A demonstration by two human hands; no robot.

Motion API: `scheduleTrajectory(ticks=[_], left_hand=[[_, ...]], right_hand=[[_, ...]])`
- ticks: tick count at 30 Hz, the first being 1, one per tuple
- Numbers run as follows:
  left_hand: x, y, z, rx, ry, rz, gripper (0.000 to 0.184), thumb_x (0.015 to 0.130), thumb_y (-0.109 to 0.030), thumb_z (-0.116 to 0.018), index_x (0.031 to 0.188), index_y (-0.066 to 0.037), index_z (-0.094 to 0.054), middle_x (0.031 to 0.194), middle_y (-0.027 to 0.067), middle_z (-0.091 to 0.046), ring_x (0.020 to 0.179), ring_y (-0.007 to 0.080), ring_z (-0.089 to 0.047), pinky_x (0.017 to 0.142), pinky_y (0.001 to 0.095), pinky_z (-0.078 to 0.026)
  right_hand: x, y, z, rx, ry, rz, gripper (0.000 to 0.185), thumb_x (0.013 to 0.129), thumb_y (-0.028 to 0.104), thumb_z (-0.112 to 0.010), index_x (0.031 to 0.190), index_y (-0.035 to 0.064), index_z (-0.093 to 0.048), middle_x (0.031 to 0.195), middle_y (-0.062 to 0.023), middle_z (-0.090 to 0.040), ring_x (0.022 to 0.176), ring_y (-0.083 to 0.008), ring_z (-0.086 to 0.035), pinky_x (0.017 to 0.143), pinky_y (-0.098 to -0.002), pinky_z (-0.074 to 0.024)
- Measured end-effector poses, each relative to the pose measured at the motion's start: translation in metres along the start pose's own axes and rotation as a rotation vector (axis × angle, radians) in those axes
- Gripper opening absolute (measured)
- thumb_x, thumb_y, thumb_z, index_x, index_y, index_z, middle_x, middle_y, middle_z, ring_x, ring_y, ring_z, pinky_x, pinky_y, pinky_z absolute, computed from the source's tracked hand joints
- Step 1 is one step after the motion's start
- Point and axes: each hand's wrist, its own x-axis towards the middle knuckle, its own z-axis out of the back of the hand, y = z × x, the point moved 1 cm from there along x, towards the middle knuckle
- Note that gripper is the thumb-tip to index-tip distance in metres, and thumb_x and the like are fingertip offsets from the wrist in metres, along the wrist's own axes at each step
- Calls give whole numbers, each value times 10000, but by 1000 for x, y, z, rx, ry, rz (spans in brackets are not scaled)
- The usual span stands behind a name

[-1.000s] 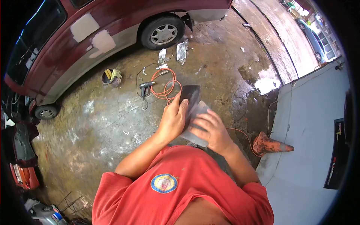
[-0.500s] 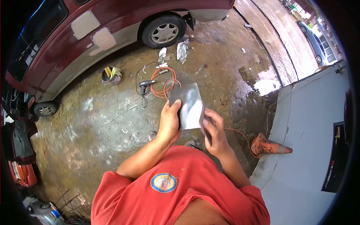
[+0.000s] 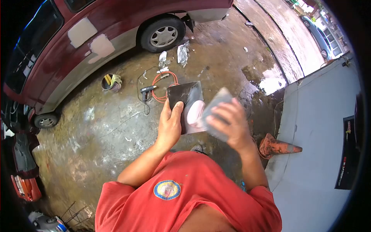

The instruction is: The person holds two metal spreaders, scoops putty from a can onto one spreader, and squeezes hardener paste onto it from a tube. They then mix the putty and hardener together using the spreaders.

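Observation:
My left hand [image 3: 171,120] grips a dark flat plate [image 3: 178,92] by its left edge, thumb on top. A mound of pale pink paste [image 3: 195,113] lies on the plate's right half. Just right of the plate, my right hand [image 3: 232,125] is closed on a grey flat sheet [image 3: 221,103], blurred by motion. The sheet's lower-left edge is close to the paste; whether they touch is unclear.
A dark red van [image 3: 116,23] with pale patches stands at the upper left. On the wet floor are a bucket [image 3: 111,86], a heat gun [image 3: 147,92], an orange hose [image 3: 156,83] and foil scraps [image 3: 182,55]. An orange cone [image 3: 278,147] stands by the wall [image 3: 309,112].
Pale pink paste now shows on the plate, where a bare shiny surface showed half a second ago. My right hand has moved up and right with the grey sheet, away from the plate.

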Motion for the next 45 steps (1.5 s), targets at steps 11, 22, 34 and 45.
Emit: scheduleTrajectory(ticks=[11, 22, 34, 45], left_hand=[[16, 4, -13, 400, 275, -141, 489, 1037, -113, -443, 1507, -3, -364, 1239, 146, -642, 1123, 183, -606, 951, 304, -468], [15, -16, -23, 343, 32, -246, 301, 1043, -127, -464, 1283, 46, -519, 1011, 85, -652, 878, 130, -585, 785, 324, -502], [2, 28, 0, -219, -28, 225, 306, 985, -138, -504, 1255, 3, -527, 1089, 91, -660, 943, 171, -647, 870, 301, -519], [13, -1, 1, 14, 64, 48, 328, 1020, -162, -478, 1291, 15, -532, 1113, 70, -643, 980, 118, -592, 887, 274, -479]], right_hand=[[-1, 2, -19, 105, 71, 30, 396, 800, 135, -560, 1175, 187, -677, 1246, -18, -615, 1221, -228, -544, 1122, -540, -330], [-24, 18, -6, 434, -78, -7, 537, 772, 196, -754, 1272, 161, -563, 1331, -121, -501, 1265, -334, -486, 1106, -515, -354], [-46, -29, -44, 150, -75, -274, 597, 756, -92, -617, 1281, 194, -608, 1305, -73, -526, 1253, -316, -514, 1107, -518, -368], [5, -8, -15, 122, 122, 55, 382, 796, 145, -624, 1163, 225, -687, 1210, -13, -608, 1170, -231, -566, 1113, -554, -346]])
